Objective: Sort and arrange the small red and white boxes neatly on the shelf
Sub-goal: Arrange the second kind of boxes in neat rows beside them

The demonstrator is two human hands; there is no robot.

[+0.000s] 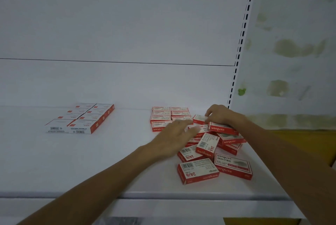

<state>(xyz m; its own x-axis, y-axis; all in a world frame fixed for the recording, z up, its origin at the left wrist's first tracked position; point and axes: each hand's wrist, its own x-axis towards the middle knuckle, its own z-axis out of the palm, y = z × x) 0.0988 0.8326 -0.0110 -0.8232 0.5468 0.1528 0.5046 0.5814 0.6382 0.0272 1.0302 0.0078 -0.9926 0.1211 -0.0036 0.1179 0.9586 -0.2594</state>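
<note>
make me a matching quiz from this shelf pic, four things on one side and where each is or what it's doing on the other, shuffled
Things:
1. left hand
2. right hand
3. white-topped box block
4. loose box pile

Places or states:
A. neat rows on the shelf's left side
B. jumbled near the shelf's right end
C. fingers spread, reaching between the red grid and the pile
D. fingers curled on a "wengu" box at the pile's back

Pairs: 1-C, 2-D, 3-A, 4-B

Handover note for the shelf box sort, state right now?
Left hand: open, flat over the edge of the right grid, holding nothing.
Right hand: fingers curled on a box atop the loose pile; grip unconfirmed.
Done: left block squared up; right grid has four rows of two.
Left: loose pile, front right of shelf, still jumbled.
</note>
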